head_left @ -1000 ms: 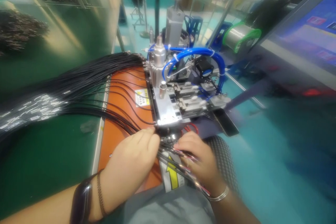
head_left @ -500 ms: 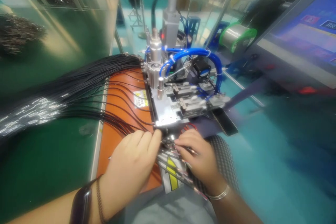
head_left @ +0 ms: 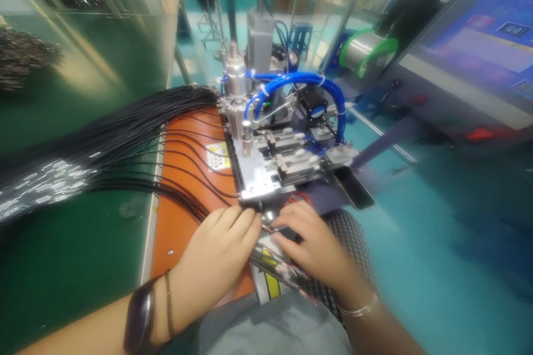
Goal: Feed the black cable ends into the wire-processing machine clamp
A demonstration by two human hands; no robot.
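Note:
My left hand (head_left: 225, 249) is closed at the front edge of the machine, its fingers curled around black cable (head_left: 187, 199) that runs in from the left. Thin wire ends (head_left: 266, 227) poke out past its fingertips. Facing them is my right hand (head_left: 308, 238), thumb and forefinger apart, with no held thing visible between them. Below both hands, a bunch of cables with stripped, coloured ends (head_left: 287, 272) lies across a yellow-marked label (head_left: 272, 287). Just beyond the fingers is the machine's metal plate (head_left: 258, 177).
An orange tabletop (head_left: 179, 144) carries spread black cables from a thick bundle (head_left: 125, 122) at left. Blue air hoses (head_left: 308, 77) arch over the metal clamps (head_left: 297, 163). A phone (head_left: 353, 187) lies at the right edge. Behind stand a green wire spool (head_left: 366, 51) and a screen (head_left: 491, 33).
My right thumb and fingers have parted from a pinch at the wire ends. My left hand has shifted slightly to the right. The view has turned a little.

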